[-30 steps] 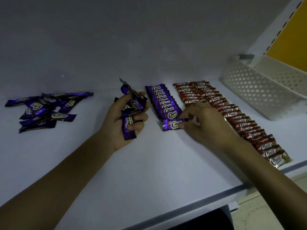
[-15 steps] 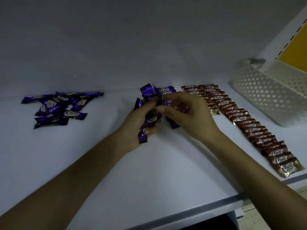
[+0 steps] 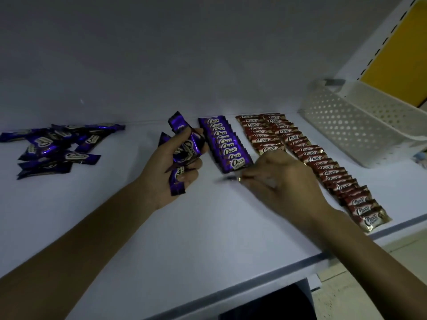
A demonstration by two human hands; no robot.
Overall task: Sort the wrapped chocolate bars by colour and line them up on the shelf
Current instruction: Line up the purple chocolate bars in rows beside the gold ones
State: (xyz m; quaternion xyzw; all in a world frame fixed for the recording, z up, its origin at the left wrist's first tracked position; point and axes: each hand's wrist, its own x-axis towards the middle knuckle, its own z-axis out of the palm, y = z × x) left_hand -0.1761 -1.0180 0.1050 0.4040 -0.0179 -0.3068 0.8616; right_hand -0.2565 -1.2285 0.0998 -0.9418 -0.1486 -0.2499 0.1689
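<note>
My left hand grips a bunch of purple chocolate bars above the white shelf. Just right of it a neat row of purple bars runs from the back wall toward me. My right hand pinches one purple bar edge-on, low over the shelf at the near end of that row. Two rows of red bars lie further right, the longer one reaching the front edge. A loose pile of purple bars lies at the far left.
A white perforated basket stands at the back right of the shelf. A yellow panel sits behind it. The shelf's front edge runs diagonally below my arms, with a dark gap beneath.
My right hand took a purple bar from the bunch in my left hand and carried it down and right to the near end of the purple row.
</note>
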